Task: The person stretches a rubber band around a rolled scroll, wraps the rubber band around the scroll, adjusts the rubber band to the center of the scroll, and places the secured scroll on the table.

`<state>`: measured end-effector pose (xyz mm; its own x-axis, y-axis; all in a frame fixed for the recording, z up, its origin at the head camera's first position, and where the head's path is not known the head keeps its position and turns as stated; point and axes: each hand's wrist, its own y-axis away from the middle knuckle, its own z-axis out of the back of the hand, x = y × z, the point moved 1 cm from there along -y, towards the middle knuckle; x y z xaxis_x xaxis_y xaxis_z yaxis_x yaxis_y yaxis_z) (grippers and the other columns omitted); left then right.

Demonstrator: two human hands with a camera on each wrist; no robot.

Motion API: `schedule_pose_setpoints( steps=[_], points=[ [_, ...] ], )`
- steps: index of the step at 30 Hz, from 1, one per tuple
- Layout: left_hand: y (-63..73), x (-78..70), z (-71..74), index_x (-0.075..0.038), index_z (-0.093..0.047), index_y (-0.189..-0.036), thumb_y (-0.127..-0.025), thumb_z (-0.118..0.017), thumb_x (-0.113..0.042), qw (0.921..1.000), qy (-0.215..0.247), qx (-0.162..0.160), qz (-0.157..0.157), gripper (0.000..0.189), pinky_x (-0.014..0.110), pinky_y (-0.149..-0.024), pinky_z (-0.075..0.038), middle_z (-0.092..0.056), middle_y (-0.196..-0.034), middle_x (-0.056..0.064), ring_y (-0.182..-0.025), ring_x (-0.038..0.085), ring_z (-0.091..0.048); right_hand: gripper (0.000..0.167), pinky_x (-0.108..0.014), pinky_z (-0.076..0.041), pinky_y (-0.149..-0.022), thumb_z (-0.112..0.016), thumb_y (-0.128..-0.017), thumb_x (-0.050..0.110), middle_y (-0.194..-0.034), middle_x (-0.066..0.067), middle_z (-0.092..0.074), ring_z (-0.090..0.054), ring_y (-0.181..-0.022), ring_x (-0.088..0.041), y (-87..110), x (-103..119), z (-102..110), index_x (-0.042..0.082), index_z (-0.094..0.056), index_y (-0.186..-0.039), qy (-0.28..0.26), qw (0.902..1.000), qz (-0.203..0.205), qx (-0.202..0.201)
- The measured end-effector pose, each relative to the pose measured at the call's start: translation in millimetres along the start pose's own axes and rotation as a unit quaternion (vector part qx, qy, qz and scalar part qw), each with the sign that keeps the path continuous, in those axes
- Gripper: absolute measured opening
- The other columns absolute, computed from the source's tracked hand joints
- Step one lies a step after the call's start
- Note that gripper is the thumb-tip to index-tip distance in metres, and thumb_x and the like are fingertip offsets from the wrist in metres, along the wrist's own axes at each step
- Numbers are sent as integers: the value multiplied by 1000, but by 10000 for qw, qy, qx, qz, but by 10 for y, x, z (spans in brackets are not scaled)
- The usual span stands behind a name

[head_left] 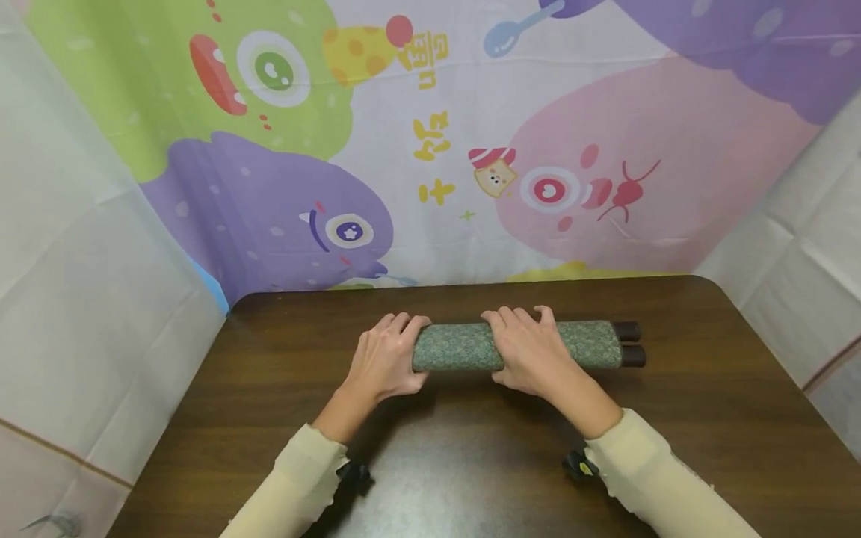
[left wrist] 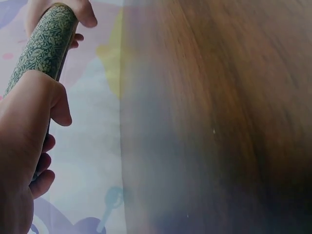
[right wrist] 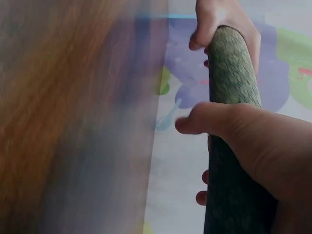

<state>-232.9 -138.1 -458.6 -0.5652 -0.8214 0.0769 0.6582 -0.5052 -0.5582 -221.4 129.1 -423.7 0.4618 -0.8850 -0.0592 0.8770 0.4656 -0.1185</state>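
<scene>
A scroll (head_left: 460, 347) with a green patterned cover lies crosswise between my hands, rolled from both ends into two rollers side by side. Dark roller knobs (head_left: 632, 356) stick out at its right end. My left hand (head_left: 386, 359) grips the left end, covering the knobs there, if any. My right hand (head_left: 531, 351) holds the scroll right of its middle, thumb on the near side and fingers over the far side. Both wrist views show the patterned scroll (left wrist: 46, 44) apart from the table, with fingertips (right wrist: 201, 197) curled beneath it.
The brown wooden table (head_left: 457, 463) spreads below, with shadows under the hands. Behind it hangs a curtain (head_left: 464, 254) with cartoon monsters, and pale cloth walls (head_left: 87, 299) close off both sides. Small black devices (head_left: 580, 465) sit at the wrists.
</scene>
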Motion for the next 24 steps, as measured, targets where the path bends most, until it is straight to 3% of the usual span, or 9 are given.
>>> schedule_pose_setpoints(
  steps=[3, 7, 15, 24],
  points=[
    [21, 35, 9, -16, -72, -127, -57, -104, -43, 10000, 16, 2, 33, 82, 43, -60, -64, -78, -103, 6, -86, 26, -72, 108, -68, -48, -116, -103, -76, 52, -148, -10, -70, -70, -132, -33, 15, -102, 16, 10, -54, -162, -138, 9996, -98, 208],
    [74, 98, 33, -16, -73, -128, -57, -105, -43, 9999, 32, 70, 141, 83, 43, -60, -64, -77, -103, 6, -86, 27, -72, 103, -61, -55, -105, -101, -78, 54, -147, -11, -70, -69, -132, -35, 73, -293, 0, 11, -57, -160, -263, 9995, -56, 178],
    [153, 197, 83, -15, -72, -127, -58, -103, -38, 9994, 154, 58, 291, 80, 44, -62, -64, -76, -102, 6, -86, 28, -71, 86, -52, -60, -89, -101, -75, 58, -126, -7, -74, -72, -112, -29, 215, -638, -22, 12, -70, -140, -372, 9967, 422, -584],
    [161, 205, 107, -19, -71, -134, -59, -106, -39, 9993, 251, 20, 266, 85, 43, -63, -64, -74, -105, 5, -91, 26, -70, 79, -45, -58, -80, -102, -73, 52, -118, -5, -75, -72, -105, -25, 250, -732, -54, 11, -72, -133, -766, 9886, 721, -1075]
  ],
)
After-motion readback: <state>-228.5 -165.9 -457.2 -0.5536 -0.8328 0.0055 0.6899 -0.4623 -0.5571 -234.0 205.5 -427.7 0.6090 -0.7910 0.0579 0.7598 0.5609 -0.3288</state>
